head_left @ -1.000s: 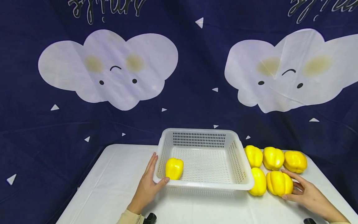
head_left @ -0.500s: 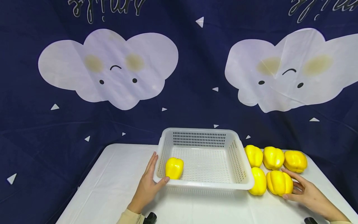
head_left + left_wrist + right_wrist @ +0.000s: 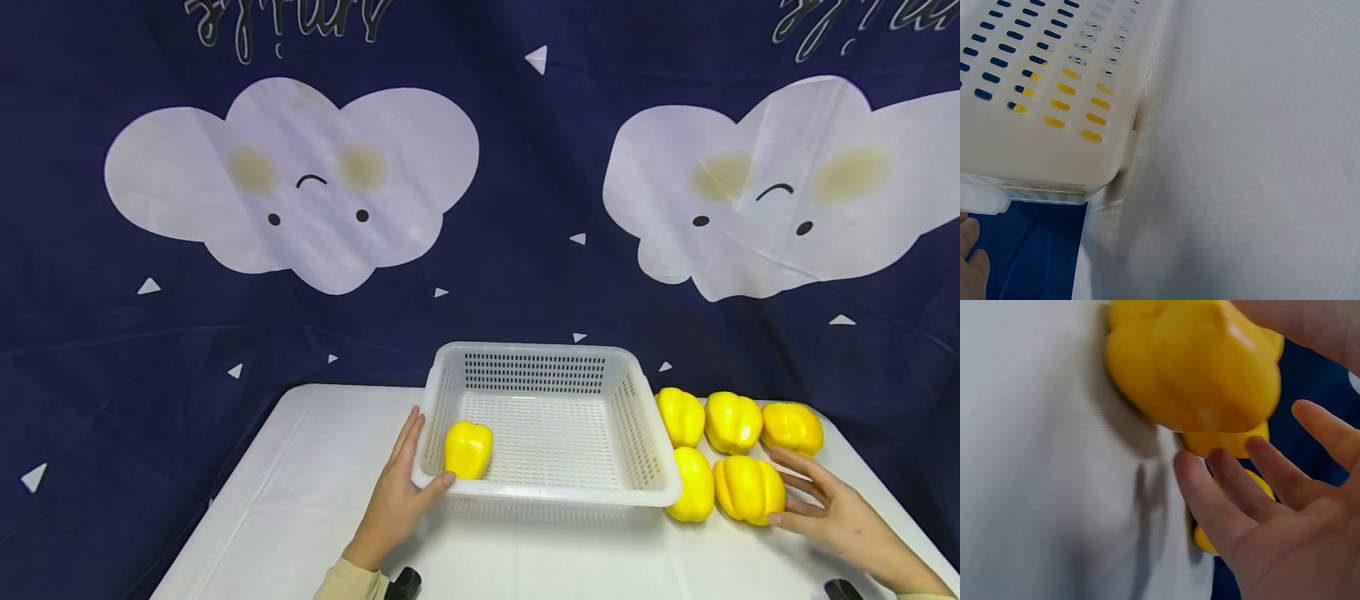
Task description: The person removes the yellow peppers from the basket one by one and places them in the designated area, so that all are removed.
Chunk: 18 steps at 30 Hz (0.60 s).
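Observation:
My left hand (image 3: pixel 401 496) holds the near left corner of a white plastic basket (image 3: pixel 558 495), thumb on the front rim and fingers along the outer left wall. One yellow bell pepper (image 3: pixel 468 450) lies inside that corner; its colour shows through the slots in the left wrist view. At the right, my right hand (image 3: pixel 836 510) is spread beside a yellow bell pepper (image 3: pixel 748 490) on the table, thumb tip at its near edge. In the right wrist view this bell pepper (image 3: pixel 1194 369) sits between thumb and fingers, with the fingertips (image 3: pixel 1190 464) apart from it.
Another yellow pepper (image 3: pixel 692 485) stands against the basket's right side. Behind it are three more, a left one (image 3: pixel 681 418), a middle one (image 3: pixel 733 423) and a right one (image 3: pixel 792 429). A white-covered table (image 3: pixel 300 500) meets a dark blue cloth backdrop (image 3: pixel 525 167).
My right hand has loosened from the front right pepper and drawn slightly right, its fingers spreading. The pepper stays where it was. The left hand and the basket have not moved.

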{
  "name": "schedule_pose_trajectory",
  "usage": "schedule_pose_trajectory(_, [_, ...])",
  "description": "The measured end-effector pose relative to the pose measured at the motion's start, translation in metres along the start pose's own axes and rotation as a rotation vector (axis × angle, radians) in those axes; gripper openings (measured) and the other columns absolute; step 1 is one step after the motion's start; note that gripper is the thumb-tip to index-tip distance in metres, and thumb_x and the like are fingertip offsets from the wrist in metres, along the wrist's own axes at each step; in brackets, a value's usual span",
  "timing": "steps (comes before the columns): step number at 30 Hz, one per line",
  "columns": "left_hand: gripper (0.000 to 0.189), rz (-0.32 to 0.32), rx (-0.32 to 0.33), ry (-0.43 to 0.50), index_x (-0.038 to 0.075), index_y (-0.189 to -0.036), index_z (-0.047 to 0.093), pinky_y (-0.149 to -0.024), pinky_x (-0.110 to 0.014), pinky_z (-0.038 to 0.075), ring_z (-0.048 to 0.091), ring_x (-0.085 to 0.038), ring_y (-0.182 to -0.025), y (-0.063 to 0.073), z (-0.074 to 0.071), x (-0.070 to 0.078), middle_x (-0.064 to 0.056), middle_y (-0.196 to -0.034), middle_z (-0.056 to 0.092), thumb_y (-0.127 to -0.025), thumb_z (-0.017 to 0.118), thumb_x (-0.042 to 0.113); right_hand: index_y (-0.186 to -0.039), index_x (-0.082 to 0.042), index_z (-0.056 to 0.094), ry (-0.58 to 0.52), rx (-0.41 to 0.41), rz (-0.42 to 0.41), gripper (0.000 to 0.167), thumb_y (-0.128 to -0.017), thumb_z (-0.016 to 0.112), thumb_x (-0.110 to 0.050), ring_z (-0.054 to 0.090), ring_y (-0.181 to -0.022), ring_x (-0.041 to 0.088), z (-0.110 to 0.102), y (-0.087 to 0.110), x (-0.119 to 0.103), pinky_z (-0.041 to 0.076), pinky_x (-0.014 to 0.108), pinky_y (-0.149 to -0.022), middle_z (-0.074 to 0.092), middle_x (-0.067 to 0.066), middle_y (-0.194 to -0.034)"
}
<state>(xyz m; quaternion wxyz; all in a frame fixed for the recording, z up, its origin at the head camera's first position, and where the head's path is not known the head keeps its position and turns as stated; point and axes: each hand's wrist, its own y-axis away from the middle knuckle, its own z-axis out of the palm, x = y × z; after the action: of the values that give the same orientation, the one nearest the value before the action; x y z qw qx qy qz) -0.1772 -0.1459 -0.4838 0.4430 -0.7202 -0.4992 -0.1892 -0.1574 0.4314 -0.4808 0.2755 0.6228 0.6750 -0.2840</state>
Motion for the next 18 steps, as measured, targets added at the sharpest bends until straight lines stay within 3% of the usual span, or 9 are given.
schedule_pose_trajectory(4, [0.09, 0.003, 0.002, -0.01, 0.005, -0.158, 0.027, -0.115, -0.059, 0.027, 0.024, -0.032, -0.15, 0.0, 0.0, -0.001, -0.001, -0.167, 0.017, -0.089, 0.076, 0.033, -0.152, 0.007, 0.026, -0.041, 0.104, -0.097, 0.095, -0.08, 0.085, -0.012, 0.039, -0.106, -0.028, -0.002, 0.001, -0.003, 0.052, 0.009, -0.077, 0.041, -0.022, -0.133])
schedule_pose_trajectory(6, [0.09, 0.004, 0.002, -0.01, 0.005, -0.158, 0.027, -0.115, -0.059, 0.027, 0.024, -0.031, -0.15, 0.0, 0.0, -0.001, -0.001, -0.167, 0.017, -0.089, 0.076, 0.033, -0.152, 0.007, 0.029, -0.052, 0.146, -0.148, 0.091, -0.081, 0.084, -0.007, 0.041, -0.11, -0.025, -0.002, 0.001, -0.006, 0.05, 0.007, -0.079, 0.039, -0.029, -0.131])
schedule_pose_trajectory(12, [0.09, 0.005, -0.001, -0.001, 0.005, -0.158, 0.027, -0.116, -0.058, 0.027, 0.023, -0.031, -0.15, -0.001, 0.001, -0.001, -0.001, -0.167, 0.017, -0.089, 0.076, 0.032, -0.152, -0.002, 0.037, -0.1, 0.208, -0.251, 0.081, -0.082, 0.079, 0.005, 0.051, -0.112, -0.017, -0.005, 0.001, -0.024, 0.049, 0.006, -0.084, 0.046, -0.025, -0.135])
schedule_pose_trajectory(18, [0.09, -0.004, 0.002, -0.012, 0.005, -0.158, 0.027, -0.116, -0.058, 0.027, 0.024, -0.031, -0.15, 0.0, 0.0, 0.0, -0.001, -0.167, 0.017, -0.088, 0.076, 0.033, -0.152, -0.007, 0.039, -0.217, 0.192, -0.237, 0.076, -0.086, 0.074, 0.007, 0.055, -0.114, -0.013, -0.002, -0.005, -0.044, 0.052, 0.01, -0.084, 0.049, -0.021, -0.136])
